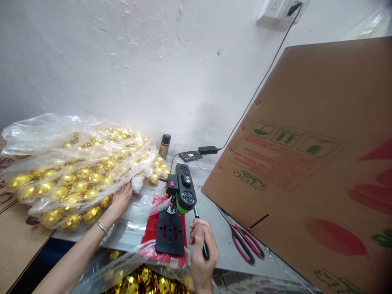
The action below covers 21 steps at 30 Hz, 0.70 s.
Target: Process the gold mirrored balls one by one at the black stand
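At the bottom edge of the frame, a lower heap of gold balls [163, 281] lies in clear plastic, just in front of the machine. The right grip [203, 245], bottom centre, has its fingers curled closed round the black-ended lever [206, 251] of a small drill press [185, 185]; that wrap probably gives a firm pull on the arm. The press stands at the centre of the lower frame, its flat black base on a red sheet [150, 228], perhaps laid there to shield the worktop [222, 253]. Red-and-black scissors [251, 259] lie right of it, apparently within easy reach.

The left grip [122, 199], left of the press, is at the edge of a large clear bag [76, 163] full of gold balls. Its fingers are partly hidden, so I cannot tell how far open it is or whether it has hold of anything. The film likely keeps the balls from rolling away.

A big carton [290, 183] leans at the right. Beyond the press are a flask [165, 143] and a power adapter [208, 150], its cable [256, 90] rising to the wall socket [271, 10] at upper right, seemingly to feed the press from behind, away from both hands
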Each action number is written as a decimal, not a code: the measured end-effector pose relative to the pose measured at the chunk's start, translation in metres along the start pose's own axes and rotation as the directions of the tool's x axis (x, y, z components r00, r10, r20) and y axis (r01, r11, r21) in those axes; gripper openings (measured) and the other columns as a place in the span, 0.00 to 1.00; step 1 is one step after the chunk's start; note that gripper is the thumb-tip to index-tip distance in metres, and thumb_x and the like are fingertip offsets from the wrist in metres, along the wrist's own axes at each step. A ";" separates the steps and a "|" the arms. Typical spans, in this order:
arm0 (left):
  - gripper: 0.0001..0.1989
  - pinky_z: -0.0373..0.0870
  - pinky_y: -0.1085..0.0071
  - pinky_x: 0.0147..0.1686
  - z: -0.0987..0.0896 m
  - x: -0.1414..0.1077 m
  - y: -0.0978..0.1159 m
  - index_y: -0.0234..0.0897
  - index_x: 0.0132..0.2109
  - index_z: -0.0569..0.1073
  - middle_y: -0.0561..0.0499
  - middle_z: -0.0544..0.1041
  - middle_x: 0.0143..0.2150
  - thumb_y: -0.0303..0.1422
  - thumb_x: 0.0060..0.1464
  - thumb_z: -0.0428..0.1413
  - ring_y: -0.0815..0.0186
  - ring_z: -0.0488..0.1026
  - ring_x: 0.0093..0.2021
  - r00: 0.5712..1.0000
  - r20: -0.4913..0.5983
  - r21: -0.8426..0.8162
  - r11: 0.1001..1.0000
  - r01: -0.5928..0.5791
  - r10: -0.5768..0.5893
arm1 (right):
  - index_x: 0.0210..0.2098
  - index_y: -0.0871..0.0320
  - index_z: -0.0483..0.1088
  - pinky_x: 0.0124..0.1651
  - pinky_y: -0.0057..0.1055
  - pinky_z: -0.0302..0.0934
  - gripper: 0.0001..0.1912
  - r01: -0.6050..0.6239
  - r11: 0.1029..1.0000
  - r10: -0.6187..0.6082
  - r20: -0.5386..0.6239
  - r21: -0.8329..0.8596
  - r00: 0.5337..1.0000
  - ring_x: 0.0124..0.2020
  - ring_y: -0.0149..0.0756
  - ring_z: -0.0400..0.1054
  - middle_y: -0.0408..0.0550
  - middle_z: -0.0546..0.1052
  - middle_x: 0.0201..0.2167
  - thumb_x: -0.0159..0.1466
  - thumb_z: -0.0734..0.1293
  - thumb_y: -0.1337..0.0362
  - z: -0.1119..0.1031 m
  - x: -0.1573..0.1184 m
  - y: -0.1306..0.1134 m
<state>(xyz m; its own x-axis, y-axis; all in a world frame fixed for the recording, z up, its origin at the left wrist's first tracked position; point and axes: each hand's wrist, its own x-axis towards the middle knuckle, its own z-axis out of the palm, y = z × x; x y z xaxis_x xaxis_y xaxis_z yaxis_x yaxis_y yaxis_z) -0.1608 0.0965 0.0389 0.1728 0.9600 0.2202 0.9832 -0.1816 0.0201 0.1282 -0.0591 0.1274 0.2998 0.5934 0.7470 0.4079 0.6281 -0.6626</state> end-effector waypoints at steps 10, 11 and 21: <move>0.26 0.70 0.54 0.67 -0.016 0.004 -0.015 0.32 0.58 0.76 0.33 0.79 0.61 0.20 0.52 0.51 0.48 0.75 0.64 0.985 -0.024 -0.078 0.982 -0.171 0.170 | 0.32 0.55 0.71 0.27 0.26 0.59 0.17 -0.030 0.999 0.030 0.017 -0.012 0.999 0.24 0.28 0.62 0.41 0.70 0.28 0.77 0.60 0.63 -0.001 0.001 -0.003; 0.25 0.71 0.55 0.66 -0.021 0.001 -0.013 0.32 0.57 0.76 0.32 0.78 0.62 0.23 0.52 0.53 0.47 0.75 0.64 0.984 -0.034 -0.082 0.981 -0.175 0.173 | 0.32 0.55 0.71 0.28 0.26 0.60 0.17 -0.026 1.000 0.026 0.017 -0.012 1.000 0.24 0.28 0.62 0.41 0.70 0.29 0.77 0.60 0.63 -0.001 0.001 -0.003; 0.29 0.82 0.53 0.52 -0.047 -0.085 0.063 0.37 0.55 0.79 0.41 0.86 0.52 0.50 0.51 0.67 0.48 0.83 0.51 0.970 0.242 -0.966 0.093 0.243 -0.020 | 0.31 0.55 0.70 0.31 0.25 0.61 0.17 -0.025 1.000 0.025 0.014 0.010 1.000 0.27 0.27 0.66 0.40 0.71 0.29 0.77 0.61 0.67 0.001 0.003 -0.006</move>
<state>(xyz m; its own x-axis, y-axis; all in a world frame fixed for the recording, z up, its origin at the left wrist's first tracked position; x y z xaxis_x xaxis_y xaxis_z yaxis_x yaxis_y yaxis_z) -0.1161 -0.0060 0.0671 0.1621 0.9865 -0.0226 0.0759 0.0104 0.9971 0.1258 -0.0609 0.1332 0.2977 0.6157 0.7296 0.3915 0.6183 -0.6815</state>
